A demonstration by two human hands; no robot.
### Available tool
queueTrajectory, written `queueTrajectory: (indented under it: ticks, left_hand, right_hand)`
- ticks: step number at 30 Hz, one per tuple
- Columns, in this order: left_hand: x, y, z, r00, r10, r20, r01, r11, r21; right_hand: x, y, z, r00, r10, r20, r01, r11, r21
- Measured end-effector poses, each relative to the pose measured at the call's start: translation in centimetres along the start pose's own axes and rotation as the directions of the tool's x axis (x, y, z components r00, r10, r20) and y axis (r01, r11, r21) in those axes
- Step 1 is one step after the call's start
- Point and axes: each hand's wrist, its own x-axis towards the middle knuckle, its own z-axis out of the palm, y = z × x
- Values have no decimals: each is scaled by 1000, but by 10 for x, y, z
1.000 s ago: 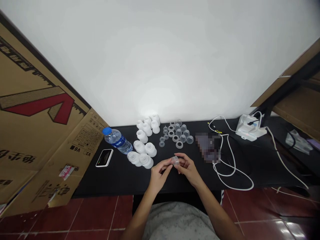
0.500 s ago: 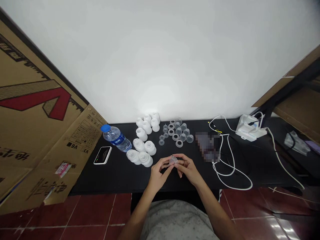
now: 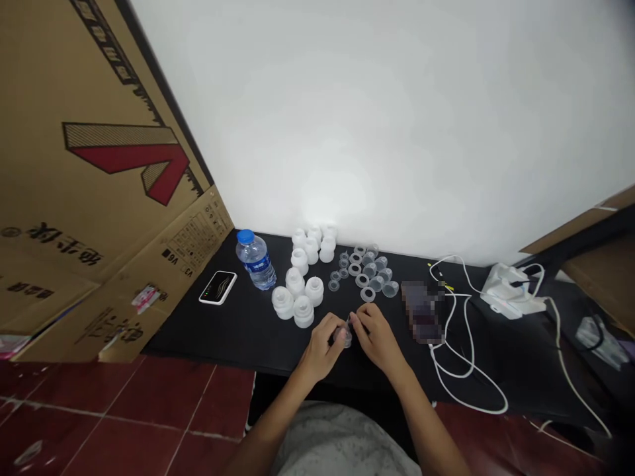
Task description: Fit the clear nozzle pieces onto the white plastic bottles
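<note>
"what's in hand right now?"

"one small clear plastic piece (image 3: 344, 337), held up just off the front of the black bench (image 3: 238, 330), apart from the groups of parts."

"and the fingers?"

"the left hand (image 3: 322, 347) and right hand (image 3: 377, 340) come together on it, fingers (image 3: 358, 317) curled in and pinching it from both sides. the exact grip is partly hidden."

"any containers?"

"a water bottle (image 3: 255, 261) with a blue cap, holding clear liquid, stands beyond white plastic parts (image 3: 297, 297). clear plastic cups (image 3: 376, 284) sit nearby, and i can't see anything inside them."
</note>
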Motion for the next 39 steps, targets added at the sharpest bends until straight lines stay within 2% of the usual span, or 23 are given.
queueTrajectory:
  ticks: [5, 9, 11, 13, 16, 19, 21, 23, 25, 28, 31, 35, 39]
  left_hand:
    - [0, 1, 0, 1000, 0, -3, 0, 999, -47]
    - [-2, 1, 0, 999, 5, -35, -6, 999, -47]
    - [-2, 0, 1, 998, -4, -56, 1, 999, -48]
    - [-3, -1, 2, 997, -13, -73, 9, 998, -54]
    - [-4, -2, 3, 996, -7, -87, 0, 997, -74]
    - [-5, 0, 2, 993, 7, -115, -19, 995, -101]
    - [-6, 1, 1, 992, 4, -128, -19, 993, -112]
    - [-8, 0, -1, 993, 11, -115, -24, 993, -116]
    - [-10, -2, -1, 997, 30, -73, -38, 994, -105]
    - [-13, -8, 0, 999, 33, -36, -35, 998, -49]
    - [-13, -13, 4, 998, 51, -45, -50, 998, 26]
    - [-11, -16, 7, 988, 153, -20, -150, 982, 115]
    - [-11, -14, 6, 975, 218, 48, -223, 958, 180]
  right_hand:
    - [82, -4, -2, 995, -97, -3, 93, 970, -223]
    - [143, 0, 11, 995, -84, 59, 100, 918, -384]
    - [163, 0, 20, 997, -46, 67, 71, 890, -451]
    - [175, 1, 26, 999, -13, 35, 27, 895, -445]
    - [178, 2, 23, 1000, -2, -1, 1, 921, -389]
    - [158, 3, 7, 998, 7, -67, -26, 956, -293]
    - [130, 4, -5, 966, 74, -247, -61, 996, 63]
    - [92, 5, -11, 928, 201, -314, -66, 918, 391]
    - [50, 5, -9, 889, 314, -334, -74, 818, 570]
    - [-7, 5, 8, 875, 397, -277, -111, 721, 684]
    - [-43, 7, 28, 876, 432, -215, -144, 660, 737]
    - [-57, 10, 38, 889, 434, -147, -160, 595, 787]
    - [-57, 11, 40, 926, 375, -47, -201, 592, 781]
